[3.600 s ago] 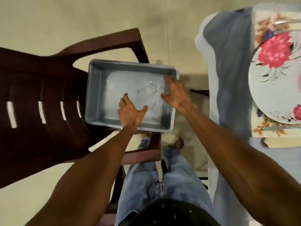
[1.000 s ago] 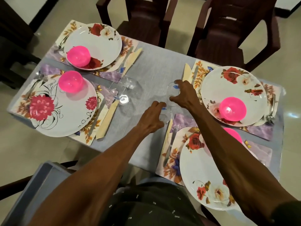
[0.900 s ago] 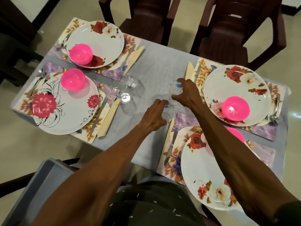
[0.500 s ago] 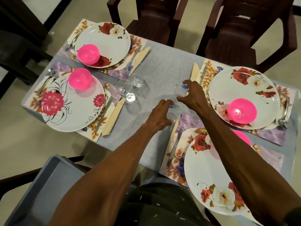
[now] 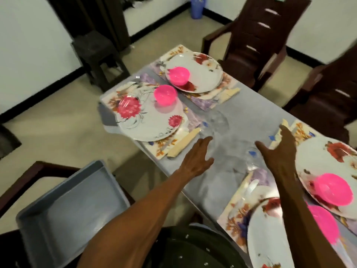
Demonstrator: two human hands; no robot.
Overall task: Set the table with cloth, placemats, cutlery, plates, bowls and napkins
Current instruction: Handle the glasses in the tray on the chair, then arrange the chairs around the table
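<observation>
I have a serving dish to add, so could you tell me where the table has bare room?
The grey cloth is bare in the far middle strip, between the far-left plate and the right placemats. The middle, between the left hand and right hand, holds clear glasses.

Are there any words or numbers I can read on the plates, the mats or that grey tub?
None: no word, number or label can be read.
Plates and placemats: only flower patterns.
Pink bowls: plain.
Grey tub: no marking shows.
Dark shirt: small white specks, too tiny and blurred to tell whether they are letters.
</observation>
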